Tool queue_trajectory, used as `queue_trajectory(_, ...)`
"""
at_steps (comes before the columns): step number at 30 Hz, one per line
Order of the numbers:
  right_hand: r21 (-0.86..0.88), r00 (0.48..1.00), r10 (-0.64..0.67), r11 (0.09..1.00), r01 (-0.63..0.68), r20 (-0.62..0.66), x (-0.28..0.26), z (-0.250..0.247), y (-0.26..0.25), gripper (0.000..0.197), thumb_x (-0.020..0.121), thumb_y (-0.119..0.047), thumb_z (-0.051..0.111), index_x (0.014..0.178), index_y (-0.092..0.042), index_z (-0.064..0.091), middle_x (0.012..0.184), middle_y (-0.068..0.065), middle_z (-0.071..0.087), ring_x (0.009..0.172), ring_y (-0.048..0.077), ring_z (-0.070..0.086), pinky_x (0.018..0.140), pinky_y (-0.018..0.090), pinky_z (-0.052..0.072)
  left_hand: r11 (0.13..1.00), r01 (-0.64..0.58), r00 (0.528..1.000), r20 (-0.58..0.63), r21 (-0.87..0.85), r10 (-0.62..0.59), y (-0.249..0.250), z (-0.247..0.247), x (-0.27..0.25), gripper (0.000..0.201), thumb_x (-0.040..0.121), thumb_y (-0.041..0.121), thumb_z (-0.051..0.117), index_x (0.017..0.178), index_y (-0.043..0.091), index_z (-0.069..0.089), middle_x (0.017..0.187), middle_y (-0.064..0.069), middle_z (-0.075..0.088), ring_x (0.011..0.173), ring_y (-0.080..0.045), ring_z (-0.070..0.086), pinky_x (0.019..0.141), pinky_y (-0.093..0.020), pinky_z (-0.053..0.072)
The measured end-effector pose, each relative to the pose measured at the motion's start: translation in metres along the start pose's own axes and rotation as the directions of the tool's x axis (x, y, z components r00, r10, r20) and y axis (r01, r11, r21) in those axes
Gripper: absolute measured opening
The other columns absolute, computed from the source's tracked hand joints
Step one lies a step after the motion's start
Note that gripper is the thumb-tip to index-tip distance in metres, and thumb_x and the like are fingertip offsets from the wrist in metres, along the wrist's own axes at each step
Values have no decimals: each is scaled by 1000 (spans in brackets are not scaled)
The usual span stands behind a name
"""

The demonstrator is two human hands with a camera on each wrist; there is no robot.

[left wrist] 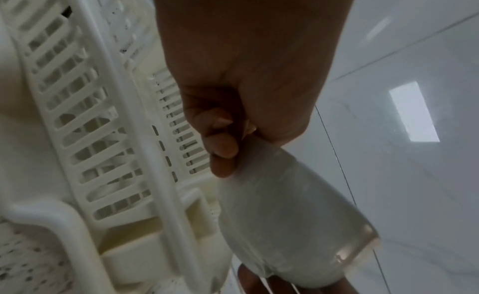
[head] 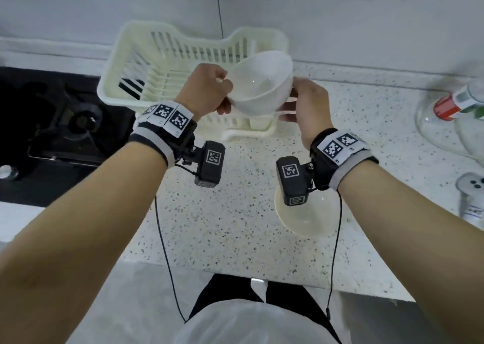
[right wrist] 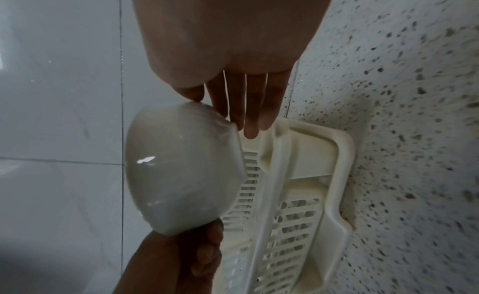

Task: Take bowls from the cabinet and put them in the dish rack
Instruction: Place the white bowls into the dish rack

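A white bowl (head: pixel 262 87) hangs tilted over the right part of the cream plastic dish rack (head: pixel 112 81), its opening turned towards me. My left hand (head: pixel 221 88) pinches the bowl's left rim with curled fingers. At the opposite rim my right hand (head: pixel 294 94) holds it, thumb on top and fingers along the outside. The left wrist view shows the left hand (left wrist: pixel 228 146) gripping the bowl (left wrist: pixel 285 216) beside the rack (left wrist: pixel 145 134). In the right wrist view the right hand (right wrist: pixel 207 101) has its thumb on the bowl (right wrist: pixel 181 171), above the rack (right wrist: pixel 324 175).
A second, cream bowl (head: pixel 306 220) stands on the speckled counter (head: pixel 222 212) below my right wrist. A black gas stove (head: pixel 52 123) lies left of the rack. At the right edge are a glass lid (head: pixel 440 134), a red-capped bottle (head: pixel 455 102) and a white container (head: pixel 471 199).
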State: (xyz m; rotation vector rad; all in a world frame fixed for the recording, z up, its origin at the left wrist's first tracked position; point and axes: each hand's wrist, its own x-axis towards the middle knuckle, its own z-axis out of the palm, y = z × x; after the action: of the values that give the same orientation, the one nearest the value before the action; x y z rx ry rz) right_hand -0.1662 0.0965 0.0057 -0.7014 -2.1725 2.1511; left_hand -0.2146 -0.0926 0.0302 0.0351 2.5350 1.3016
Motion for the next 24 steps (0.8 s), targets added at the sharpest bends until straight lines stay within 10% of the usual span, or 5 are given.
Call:
queue_trajectory(8,-517,971,-178,823,236,160,21,34,13,38,93,-18,47,129,-13,59,130,3,62,117,16,57,105,32,44,990,135,978,-156,-43,-140,-29,-15,53,18,91,5,45,108,8,49,77,-20,70,69,-32,73,64,-44,62)
queue_trajectory(14,-587,956,-213,755,293,202,23,37,12,27,92,-17,48,111,-11,66,111,4,68,100,20,62,95,38,51,937,313,949,-89,155,-302,-67,-19,87,33,85,8,44,116,-5,46,74,-22,70,50,-26,68,59,-48,62)
queue_trajectory(24,-551,966,-180,795,253,185,25,34,21,32,92,-11,47,119,-13,65,118,0,66,106,14,59,100,29,47,890,314,946,-25,331,-324,-86,-4,98,23,87,9,49,104,-6,55,82,-19,67,73,-35,65,72,-40,55)
